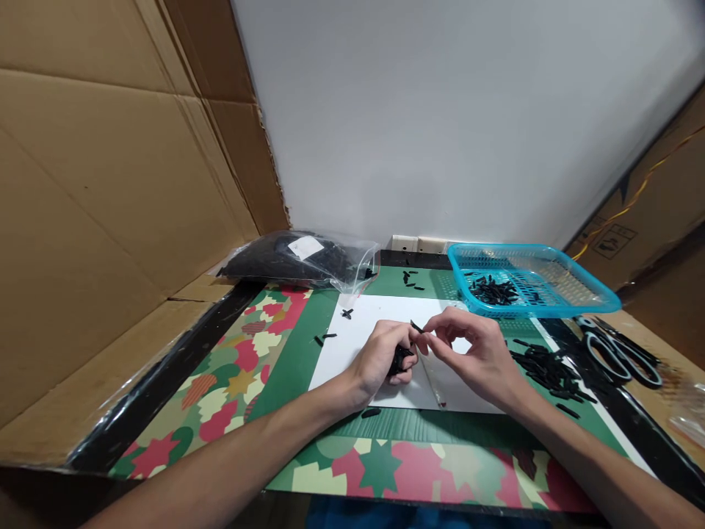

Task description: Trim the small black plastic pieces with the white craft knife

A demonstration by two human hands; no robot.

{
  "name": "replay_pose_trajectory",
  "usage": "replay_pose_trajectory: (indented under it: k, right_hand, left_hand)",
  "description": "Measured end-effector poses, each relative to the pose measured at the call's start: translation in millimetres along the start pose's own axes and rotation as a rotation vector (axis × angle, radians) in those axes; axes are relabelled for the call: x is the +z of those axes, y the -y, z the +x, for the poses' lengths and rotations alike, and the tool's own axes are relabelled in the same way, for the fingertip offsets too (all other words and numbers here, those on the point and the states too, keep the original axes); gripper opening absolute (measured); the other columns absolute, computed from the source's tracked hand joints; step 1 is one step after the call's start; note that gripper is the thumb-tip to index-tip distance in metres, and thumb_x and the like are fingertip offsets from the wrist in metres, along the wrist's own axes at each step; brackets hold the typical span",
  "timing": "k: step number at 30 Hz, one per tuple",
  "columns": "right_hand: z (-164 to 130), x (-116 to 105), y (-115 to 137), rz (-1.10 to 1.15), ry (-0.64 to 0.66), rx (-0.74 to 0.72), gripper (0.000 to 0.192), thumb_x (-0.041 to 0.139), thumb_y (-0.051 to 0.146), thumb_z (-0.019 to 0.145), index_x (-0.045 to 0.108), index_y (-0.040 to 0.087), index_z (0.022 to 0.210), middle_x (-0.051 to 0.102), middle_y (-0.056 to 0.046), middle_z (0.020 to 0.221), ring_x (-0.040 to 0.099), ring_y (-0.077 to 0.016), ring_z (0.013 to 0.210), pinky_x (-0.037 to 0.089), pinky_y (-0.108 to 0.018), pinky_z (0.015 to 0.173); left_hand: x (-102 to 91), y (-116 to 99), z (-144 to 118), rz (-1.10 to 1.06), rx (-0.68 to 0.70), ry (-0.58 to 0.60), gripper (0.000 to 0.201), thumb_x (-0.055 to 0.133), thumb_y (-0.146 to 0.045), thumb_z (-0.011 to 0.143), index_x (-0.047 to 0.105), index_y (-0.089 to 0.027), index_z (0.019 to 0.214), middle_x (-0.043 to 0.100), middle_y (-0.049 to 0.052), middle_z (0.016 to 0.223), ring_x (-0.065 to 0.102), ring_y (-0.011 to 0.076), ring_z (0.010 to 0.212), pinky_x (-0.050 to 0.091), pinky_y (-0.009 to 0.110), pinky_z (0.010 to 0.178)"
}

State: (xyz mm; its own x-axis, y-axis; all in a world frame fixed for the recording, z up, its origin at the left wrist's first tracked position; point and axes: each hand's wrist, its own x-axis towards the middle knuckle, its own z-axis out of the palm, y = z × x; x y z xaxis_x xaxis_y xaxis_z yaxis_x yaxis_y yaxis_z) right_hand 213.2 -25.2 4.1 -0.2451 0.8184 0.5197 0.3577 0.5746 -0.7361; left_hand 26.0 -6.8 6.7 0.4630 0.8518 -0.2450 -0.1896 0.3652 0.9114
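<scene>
My left hand (380,358) is curled around a bunch of small black pieces (401,360) over a white sheet (341,349). At its thumb and forefinger, one slim black piece (416,327) sticks up. My right hand (474,345) pinches at this same piece, its fingertips meeting those of the left. Which hand bears the piece's weight I cannot tell. Beneath the hands lies a thin, clear stick-like thing (434,382) with a reddish end. A heap of similar black pieces (545,371) rests beside my right wrist.
A blue plastic basket (600,300) with black pieces (493,290) stands back right. Scissors (606,356) lie at the right. A clear bag of black material (275,261) sits back left, by a cardboard wall (110,147). Several loose pieces (408,279) are scattered about.
</scene>
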Motion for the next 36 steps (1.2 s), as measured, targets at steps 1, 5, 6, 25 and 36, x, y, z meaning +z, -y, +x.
replay_pose_trajectory:
  k: [1,5,6,25,36]
  right_hand:
    - [0.0,-2.3,-0.5,0.007,-0.016,0.003,0.011,0.07,0.024,0.099,0.074,0.02,0.09,0.068,-0.001,0.076,0.06,-0.0147,0.065,0.048,-0.028,0.062]
    - [0.7,-9.8,-2.4,0.067,-0.014,0.061,0.014,0.071,0.029,0.1,0.076,0.02,0.09,0.069,-0.002,0.078,0.06,-0.0143,0.065,0.048,-0.027,0.061]
    - [1.2,-10.7,-2.9,0.105,0.016,0.092,0.017,0.071,0.031,0.1,0.076,0.019,0.09,0.07,-0.002,0.079,0.061,-0.0146,0.066,0.048,-0.027,0.061]
    - [9.9,-3.7,-17.0,0.659,0.128,0.348,0.04,0.088,0.054,0.086,0.072,0.017,0.084,0.055,0.005,0.062,0.047,-0.0083,0.048,0.039,-0.023,0.046]
    - [9.8,-1.1,-14.8,0.662,0.121,0.299,0.038,0.084,0.054,0.09,0.072,0.018,0.094,0.059,0.006,0.063,0.047,-0.0081,0.046,0.039,-0.022,0.043]
  left_hand:
    - [-0.6,-0.5,-0.1,-0.006,-0.004,-0.004,0.01,0.057,-0.024,0.069,0.062,-0.015,0.071,0.044,-0.004,0.05,0.03,0.0064,0.042,0.02,0.016,0.037]
    - [-0.3,-3.7,-2.2,-0.084,0.014,-0.01,0.015,0.063,-0.027,0.074,0.066,-0.013,0.072,0.052,0.0,0.061,0.034,0.0063,0.047,0.022,0.015,0.037]
    - [0.6,-4.5,-2.9,-0.112,0.023,-0.016,0.018,0.065,-0.03,0.077,0.066,-0.013,0.073,0.055,0.001,0.066,0.037,0.0066,0.049,0.023,0.015,0.037]
    - [0.1,-7.9,-4.8,0.015,0.095,0.046,0.041,0.073,-0.049,0.088,0.063,-0.014,0.068,0.041,-0.006,0.05,0.03,0.004,0.041,0.023,0.014,0.037]
    - [-1.4,-8.2,-2.3,0.015,0.104,0.043,0.036,0.079,-0.045,0.085,0.06,-0.017,0.074,0.04,-0.009,0.051,0.026,0.0028,0.041,0.023,0.012,0.037]
